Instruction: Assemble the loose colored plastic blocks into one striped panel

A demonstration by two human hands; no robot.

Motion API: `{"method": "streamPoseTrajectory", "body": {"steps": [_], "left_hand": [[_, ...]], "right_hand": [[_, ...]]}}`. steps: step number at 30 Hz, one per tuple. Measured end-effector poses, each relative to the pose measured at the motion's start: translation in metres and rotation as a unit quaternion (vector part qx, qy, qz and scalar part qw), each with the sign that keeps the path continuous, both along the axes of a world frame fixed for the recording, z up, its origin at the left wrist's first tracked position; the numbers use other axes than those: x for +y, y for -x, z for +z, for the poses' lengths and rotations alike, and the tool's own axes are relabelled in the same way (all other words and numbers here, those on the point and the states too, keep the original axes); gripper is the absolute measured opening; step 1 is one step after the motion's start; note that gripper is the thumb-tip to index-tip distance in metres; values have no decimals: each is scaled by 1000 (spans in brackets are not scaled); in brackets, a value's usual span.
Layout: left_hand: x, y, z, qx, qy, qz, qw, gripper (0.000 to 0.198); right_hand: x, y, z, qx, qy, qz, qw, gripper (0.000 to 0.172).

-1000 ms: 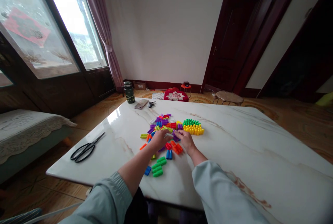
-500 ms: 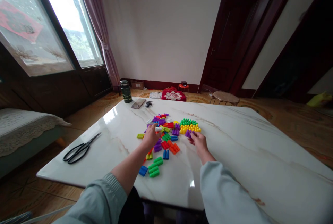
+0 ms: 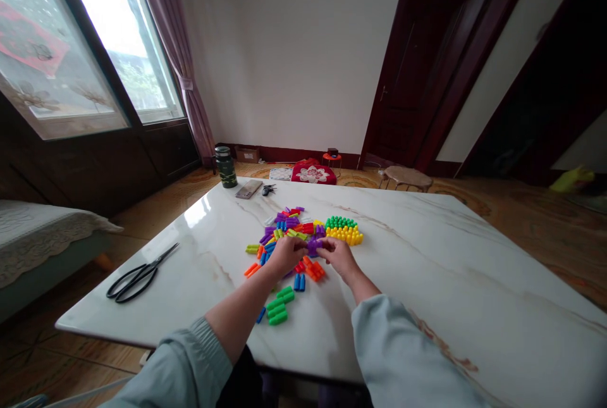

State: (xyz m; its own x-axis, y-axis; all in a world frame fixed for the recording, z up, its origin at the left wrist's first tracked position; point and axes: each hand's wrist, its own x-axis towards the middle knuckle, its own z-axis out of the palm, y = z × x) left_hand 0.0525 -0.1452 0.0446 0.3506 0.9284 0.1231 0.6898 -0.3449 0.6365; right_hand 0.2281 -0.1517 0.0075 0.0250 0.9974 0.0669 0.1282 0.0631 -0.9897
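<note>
Purple pieces (image 3: 313, 245) between left hand (image 3: 286, 253) and right hand (image 3: 340, 257) are partly hidden.

Dial centred on the blocks (image 3: 308, 228). My remote-feed tally: left hand (image 3: 288, 255), 1; right hand (image 3: 340, 257), 1; scissors (image 3: 150, 266), 1, at 8; bottle (image 3: 226, 169), phone (image 3: 248, 189), keys (image 3: 267, 190), 1 set each, near 11; orange stool (image 3: 326, 157), 1, at 1; round stool (image 3: 406, 176), 1, at 2. Blocks: too crowded for me to count.
</note>
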Motion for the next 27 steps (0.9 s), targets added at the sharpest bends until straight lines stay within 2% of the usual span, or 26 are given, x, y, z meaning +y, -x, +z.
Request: {"method": "streamPoseTrajectory", "body": {"steps": [3, 5, 7, 9, 13, 22, 27], "left_hand": [[2, 3, -2, 2, -6, 25, 1000, 25], [3, 5, -4, 6, -4, 29, 1000, 24], [4, 7, -5, 8, 3, 25, 1000, 23], [4, 10, -7, 8, 7, 19, 1000, 22], [3, 13, -7, 9, 1, 7, 1000, 22], [2, 19, -3, 2, 24, 29, 999, 22], [4, 23, -5, -12, 23, 35, 999, 21]], "right_hand": [[6, -14, -14, -76, 0, -107, 991, 26], [8, -26, -25, -161, -12, -184, 969, 19], [9, -37, -34, -237, -22, -219, 946, 13], [10, -43, -41, -278, -22, -221, 935, 10], [16, -42, -47, -298, -38, -212, 930, 12], [30, -39, -54, -282, -65, -220, 932, 11], [30, -39, -53, -252, -77, -232, 936, 17]]}}
